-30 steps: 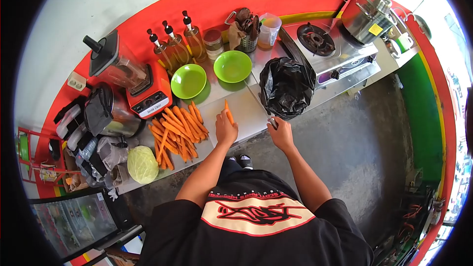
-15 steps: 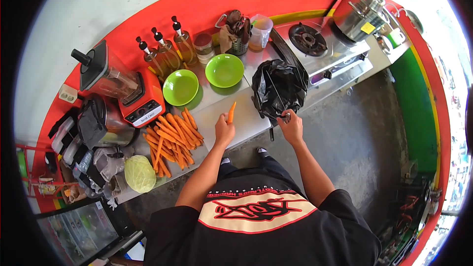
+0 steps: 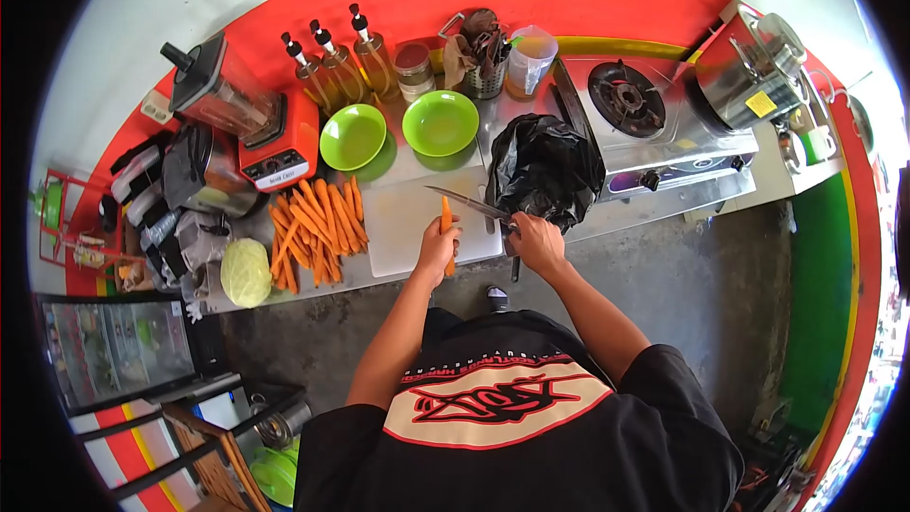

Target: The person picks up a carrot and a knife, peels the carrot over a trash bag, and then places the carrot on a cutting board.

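Note:
My left hand (image 3: pixel 438 245) holds a single carrot (image 3: pixel 446 213) upright over the front of the white cutting board (image 3: pixel 393 228). Closed round a knife handle, my right hand (image 3: pixel 537 243) is just right of it. The knife blade (image 3: pixel 464 197) points left, its tip just above the carrot's top. Behind my right hand a black plastic bag (image 3: pixel 536 171) stands open at the counter's edge. A pile of carrots (image 3: pixel 318 223) lies left of the board, with a pale green cabbage (image 3: pixel 245 273) beside it.
Two green bowls (image 3: pixel 353 137) (image 3: pixel 440 123) stand behind the board. A red blender (image 3: pixel 284 147), oil bottles (image 3: pixel 341 71), a utensil holder (image 3: pixel 485 71) and a plastic jug (image 3: pixel 531 62) line the back. At right are a gas stove (image 3: pixel 664 156) and a steel pot (image 3: pixel 749 85).
The knife has come into clear view, its blade now beside the carrot. My right hand has moved left, closer to my left hand. The camera view has shifted.

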